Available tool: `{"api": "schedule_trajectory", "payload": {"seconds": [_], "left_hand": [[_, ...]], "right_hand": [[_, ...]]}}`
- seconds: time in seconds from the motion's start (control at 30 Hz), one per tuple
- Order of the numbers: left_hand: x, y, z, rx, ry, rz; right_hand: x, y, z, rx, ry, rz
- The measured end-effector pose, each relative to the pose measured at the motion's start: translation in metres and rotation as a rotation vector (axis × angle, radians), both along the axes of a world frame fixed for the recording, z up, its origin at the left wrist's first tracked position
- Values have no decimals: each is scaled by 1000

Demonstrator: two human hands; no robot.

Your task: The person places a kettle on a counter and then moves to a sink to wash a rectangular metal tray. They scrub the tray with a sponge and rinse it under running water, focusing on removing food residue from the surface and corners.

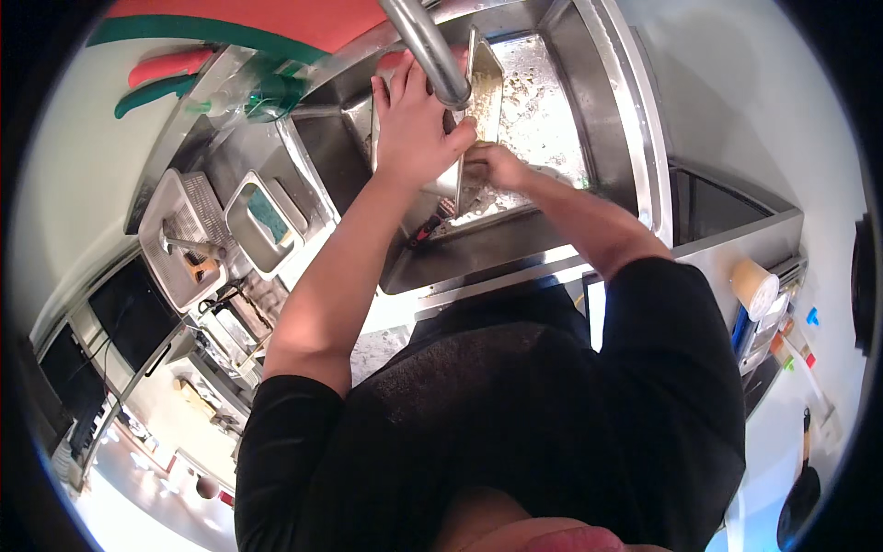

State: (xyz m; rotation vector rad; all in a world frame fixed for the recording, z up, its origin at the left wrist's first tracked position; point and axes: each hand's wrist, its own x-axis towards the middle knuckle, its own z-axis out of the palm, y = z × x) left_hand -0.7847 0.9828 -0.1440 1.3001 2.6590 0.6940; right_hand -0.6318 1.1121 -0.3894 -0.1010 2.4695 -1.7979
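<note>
My left hand [419, 131] lies with spread fingers over a metal pan [447, 181] that is tilted on its side in a stainless steel sink [476, 257]; its thumb is by the pan's rim. To the right, my right hand [498, 165] has bent fingers at the pan's edge; whether it grips the edge or something small is hidden. The steel faucet spout [436, 58] hangs over the pan. Wet crumbs of food lie on the sink floor. A tool with a red and black handle [426, 230] rests in the sink's near left corner.
Left of the sink stand a small metal container [265, 257] with a green sponge [268, 212] and a white plastic basket [181, 281] holding a wooden-handled tool [196, 247]. Red-handled [169, 67] and green-handled [153, 94] utensils are at the far left. A lidded cup [755, 290] is at right.
</note>
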Motion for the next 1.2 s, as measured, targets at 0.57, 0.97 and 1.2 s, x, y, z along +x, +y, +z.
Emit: {"api": "schedule_trajectory", "payload": {"seconds": [0.57, 0.97, 1.2], "left_hand": [[7, 2, 1, -6, -24, 12], [19, 15, 6, -35, -44, -10], [21, 17, 6, -59, -48, -16]], "right_hand": [[-5, 36, -5, 472, 116, 228], [3, 12, 5, 546, -242, 19], [-109, 79, 35, 551, -63, 290]]}}
